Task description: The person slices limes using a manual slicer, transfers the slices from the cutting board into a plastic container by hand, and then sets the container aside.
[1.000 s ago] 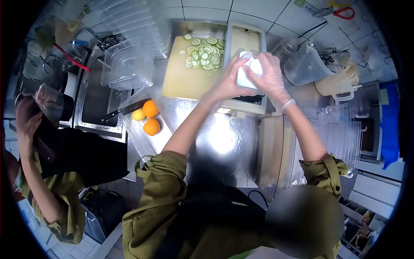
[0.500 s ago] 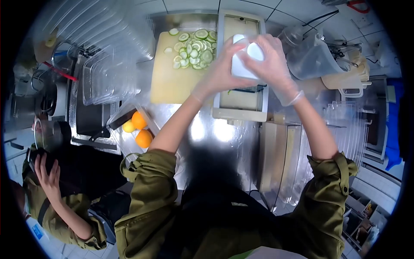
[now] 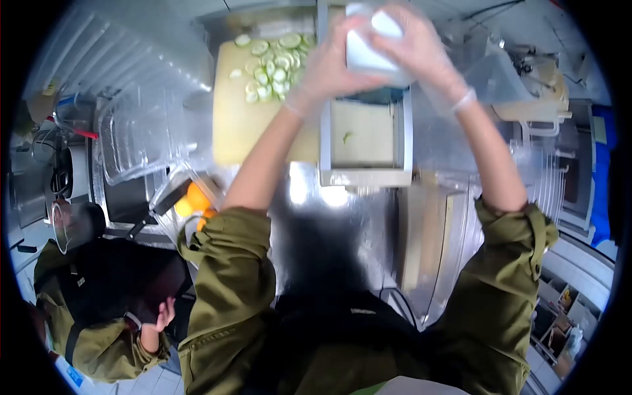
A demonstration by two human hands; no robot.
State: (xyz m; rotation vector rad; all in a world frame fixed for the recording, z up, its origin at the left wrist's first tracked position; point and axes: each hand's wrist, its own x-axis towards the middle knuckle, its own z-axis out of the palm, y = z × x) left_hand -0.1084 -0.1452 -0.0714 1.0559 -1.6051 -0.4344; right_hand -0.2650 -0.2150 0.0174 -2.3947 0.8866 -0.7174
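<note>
My left hand [image 3: 327, 69], in a thin clear glove, grips the left side of a white block-shaped slicer pusher [image 3: 370, 58]. My gloved right hand [image 3: 421, 52] is closed around its right side, blurred by motion. The pusher sits over the far part of a mandoline slicer [image 3: 366, 176] with a pale frame; what lies under it is hidden. A small green scrap [image 3: 347, 138] lies on the slicer's near bed. Left of the slicer, many thin green-rimmed round slices [image 3: 273, 69] are spread on a yellowish cutting board [image 3: 240, 135].
Clear plastic containers [image 3: 141, 135] stand at the left. Oranges [image 3: 197, 196] and a dark-handled knife [image 3: 146, 219] lie nearer me. A co-worker's hand [image 3: 160, 317] shows at lower left. Clear container walls [image 3: 451, 237] and a wire rack [image 3: 543, 178] are to the right.
Both my hands have slid the white pusher away from me along the slicer, uncovering its near bed. The view has shifted slightly. The co-worker's hand has moved down and right.
</note>
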